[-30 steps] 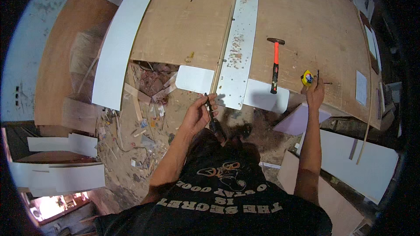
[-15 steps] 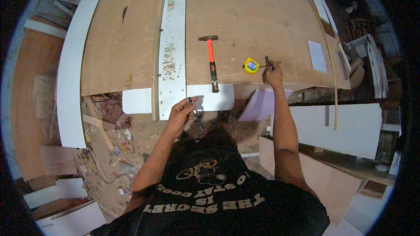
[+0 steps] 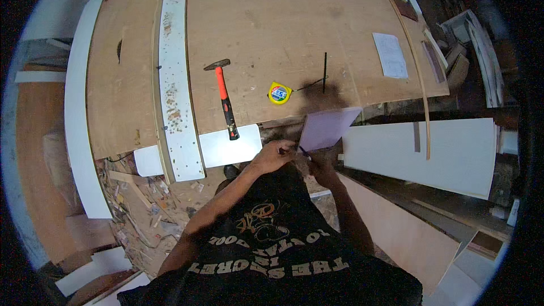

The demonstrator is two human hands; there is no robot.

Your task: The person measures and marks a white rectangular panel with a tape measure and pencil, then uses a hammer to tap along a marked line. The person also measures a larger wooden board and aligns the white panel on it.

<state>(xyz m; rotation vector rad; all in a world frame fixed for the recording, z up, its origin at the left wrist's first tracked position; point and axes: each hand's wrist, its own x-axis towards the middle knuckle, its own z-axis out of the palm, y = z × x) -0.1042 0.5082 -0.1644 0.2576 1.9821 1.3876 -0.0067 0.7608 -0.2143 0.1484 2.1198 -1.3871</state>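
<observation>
Left hand, right hand: close together, near; grips cannot be told
Black stick: right hand now gone from it
Effect: stick lies untouched on table

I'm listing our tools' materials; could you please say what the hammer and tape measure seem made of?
Hammer: dull, dark head, probably steel; smooth orange and black handle, likely plastic or rubber, judging by its bright colouring. Tape measure: yellow case, probably moulded plastic, given its even colour and rounded corners.

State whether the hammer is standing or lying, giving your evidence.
Lying: the hammer has its head and handle stretched along the brown board, handle end toward the person.
</observation>
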